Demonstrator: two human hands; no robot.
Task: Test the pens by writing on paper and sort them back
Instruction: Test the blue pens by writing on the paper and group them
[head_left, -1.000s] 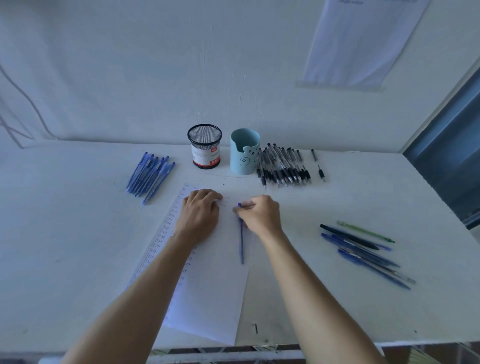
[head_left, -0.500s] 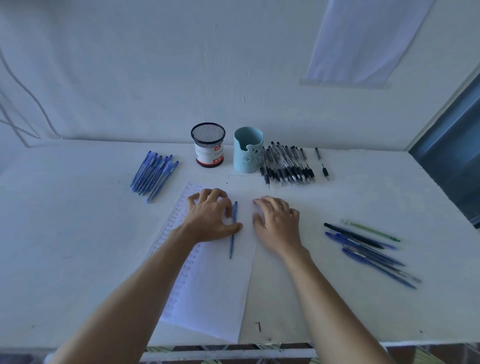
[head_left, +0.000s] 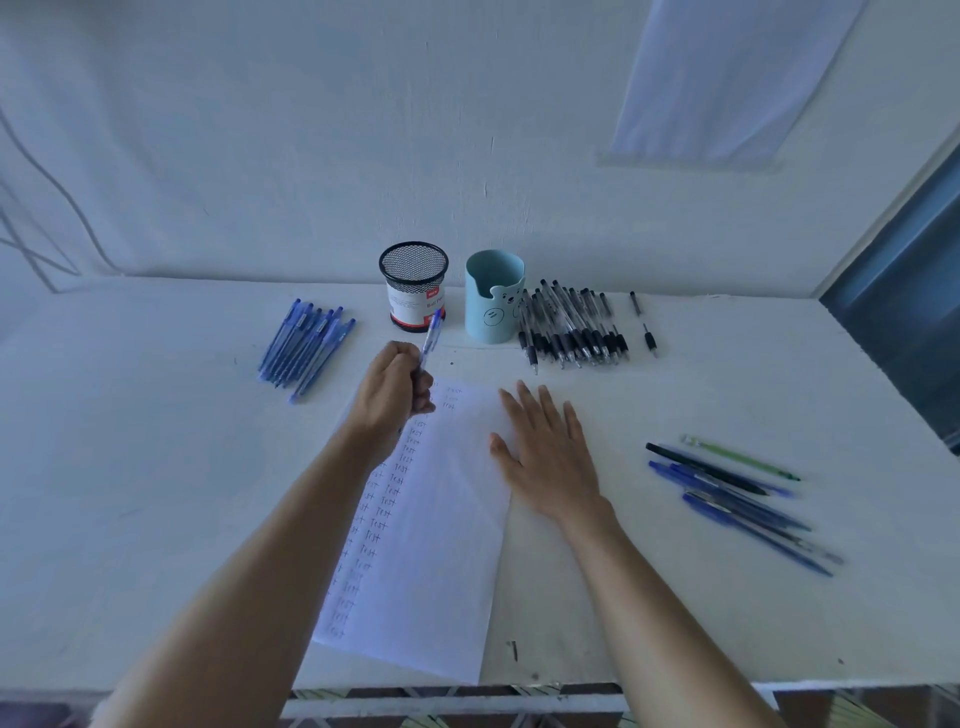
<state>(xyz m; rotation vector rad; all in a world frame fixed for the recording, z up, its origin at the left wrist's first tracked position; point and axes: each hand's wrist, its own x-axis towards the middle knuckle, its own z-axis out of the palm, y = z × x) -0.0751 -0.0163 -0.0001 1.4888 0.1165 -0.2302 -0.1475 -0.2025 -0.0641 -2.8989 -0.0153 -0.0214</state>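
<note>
A sheet of paper (head_left: 441, 561) lies nearest on the white worktop (head_left: 130, 493), with columns of "Test" down its left side. The right hand (head_left: 545, 457) rests flat across the paper's right edge — fingers straight, grip holding nothing. The left hand (head_left: 392, 400) has its grip curled round a blue pen (head_left: 432, 332) at the paper's top. Mixed pens (head_left: 727, 493) lie to the right. Farther back are a row of blue pens (head_left: 306, 345), a mesh cup (head_left: 414, 283), a pale blue cup (head_left: 493, 296) and black pens (head_left: 571, 327).
</note>
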